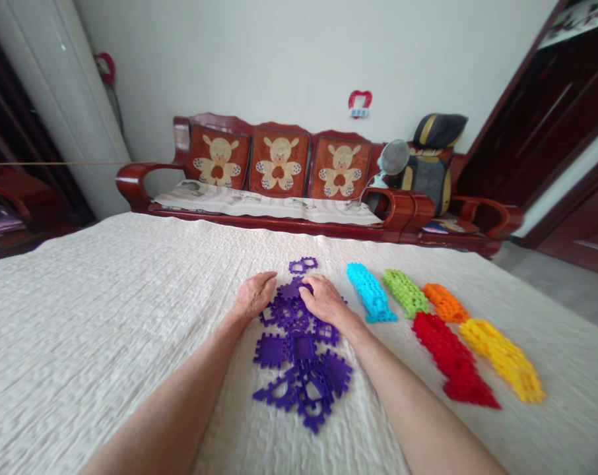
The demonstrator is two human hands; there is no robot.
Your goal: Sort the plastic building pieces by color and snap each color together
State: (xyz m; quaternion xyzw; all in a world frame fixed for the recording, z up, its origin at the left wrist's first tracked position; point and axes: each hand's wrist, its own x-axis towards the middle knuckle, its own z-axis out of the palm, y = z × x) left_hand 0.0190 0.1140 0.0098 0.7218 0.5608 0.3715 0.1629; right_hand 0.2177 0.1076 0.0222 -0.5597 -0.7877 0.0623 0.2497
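Purple pcs (pixel 303 346) btwn hands (pixel 323 298)

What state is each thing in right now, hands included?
Left hand: fingers bent, at the pile's edge
Right hand: fingers bent over the pile, grip unclear
Purple pieces: spread, partly overlapping
Blue, green, orange, red, yellow pieces: gathered in long rows by colour
Cloth: spread out, creased
Cushions: propped upright
Fan: running or off, cannot tell
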